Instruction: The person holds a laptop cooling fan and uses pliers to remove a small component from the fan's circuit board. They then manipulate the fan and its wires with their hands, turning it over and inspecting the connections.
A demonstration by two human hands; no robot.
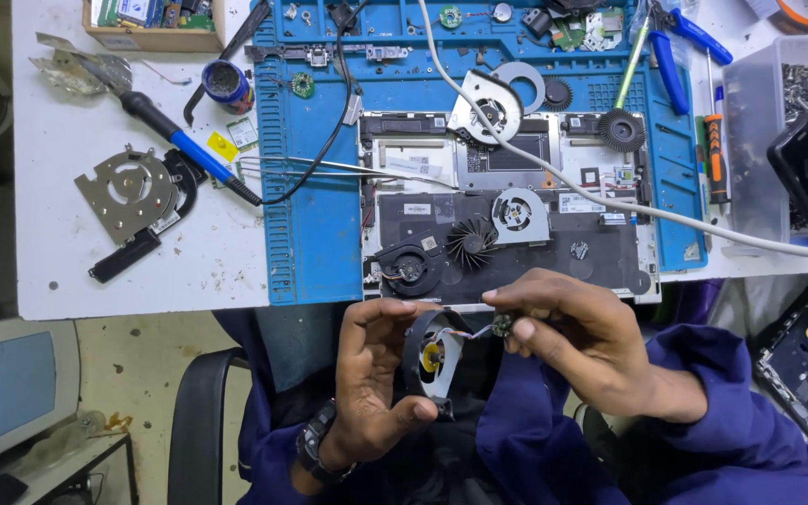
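Note:
My left hand [376, 374] grips a black round fan housing [430, 360] with a yellow hub, held over my lap. My right hand [568, 337] pinches a small round part [502, 324] joined to the housing by thin coloured wires. Just beyond my hands, an opened laptop base [507, 220] lies on a blue work mat [315, 206], with a loose black fan rotor [470, 243], another black fan [411, 268] and two silver fan housings [519, 215] resting on it.
A soldering iron [180, 140] with a blue grip and a metal fan plate [128, 192] lie on the white table [95, 281] at left. Blue-handled pliers [675, 56], a screwdriver [714, 154] and a clear box [769, 140] sit at right. A white cable [666, 215] crosses the laptop.

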